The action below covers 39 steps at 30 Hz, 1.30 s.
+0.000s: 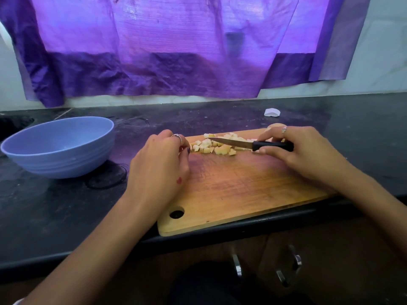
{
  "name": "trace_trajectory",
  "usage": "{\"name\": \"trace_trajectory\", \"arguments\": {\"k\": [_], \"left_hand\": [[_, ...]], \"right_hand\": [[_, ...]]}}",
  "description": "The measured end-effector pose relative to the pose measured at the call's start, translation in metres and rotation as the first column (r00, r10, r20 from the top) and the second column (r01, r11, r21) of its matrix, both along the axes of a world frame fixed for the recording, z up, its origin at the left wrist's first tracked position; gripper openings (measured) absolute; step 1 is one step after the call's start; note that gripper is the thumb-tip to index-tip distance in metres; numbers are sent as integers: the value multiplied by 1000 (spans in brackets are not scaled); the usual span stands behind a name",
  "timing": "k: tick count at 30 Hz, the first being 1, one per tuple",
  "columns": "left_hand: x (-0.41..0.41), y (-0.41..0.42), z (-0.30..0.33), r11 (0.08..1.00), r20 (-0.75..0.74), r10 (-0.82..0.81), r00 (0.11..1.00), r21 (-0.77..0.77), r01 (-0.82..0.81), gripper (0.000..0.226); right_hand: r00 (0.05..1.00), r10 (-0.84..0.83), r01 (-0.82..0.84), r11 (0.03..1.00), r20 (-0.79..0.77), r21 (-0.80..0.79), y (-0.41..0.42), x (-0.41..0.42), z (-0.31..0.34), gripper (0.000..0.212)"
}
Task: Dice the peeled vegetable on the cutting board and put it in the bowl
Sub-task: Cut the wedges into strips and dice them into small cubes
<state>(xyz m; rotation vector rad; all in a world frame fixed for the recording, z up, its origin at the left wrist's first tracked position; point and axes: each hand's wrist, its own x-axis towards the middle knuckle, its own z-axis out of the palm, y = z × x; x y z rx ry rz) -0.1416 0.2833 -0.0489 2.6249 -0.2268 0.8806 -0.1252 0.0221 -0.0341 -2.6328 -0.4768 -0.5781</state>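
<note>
One knife (pixel 253 144), one bowl (pixel 59 146), one cutting board (pixel 242 190), many vegetable dice (pixel 218 145).

The black counter (pixel 363 133) carried 1 blue bowl (pixel 59 148), 1 wooden cutting board (pixel 237 190) and a small white scrap (pixel 272 112).

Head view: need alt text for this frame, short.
Diced vegetable pieces lie in a heap on the far side of a wooden cutting board, the right hand holding a black-handled knife over them and the left hand curled at the heap's left edge. A blue bowl stands left of the board on the dark counter.
</note>
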Motion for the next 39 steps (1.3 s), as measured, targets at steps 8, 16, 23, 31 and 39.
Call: {"name": "trace_trajectory", "arguments": {"k": [8, 16, 23, 31, 39], "left_hand": [[-2, -7, 1, 999, -18, -16, 1000, 31, 17, 23], [10, -35, 20, 968, -30, -208, 978, 138, 210, 19], [57, -106, 42, 792, -87, -402, 912, 468, 393, 37], [104, -131, 35, 441, -188, -597, 780, 735, 515, 42], [104, -147, 47, 273, -226, -596, 770, 845, 460, 19]], "right_hand": [[998, -13, 12, 1000, -57, -7, -14, -9, -4, 22], [992, -114, 4, 462, 55, 887, -25, -11, -6, 12], [992, -89, 113, 317, -89, 942, -31, -9, -11, 8], [996, -50, 82, 308, -70, 948, -33, -7, -13, 8], [999, -31, 52, 337, -45, 940, -33, -5, -15, 8]]}}
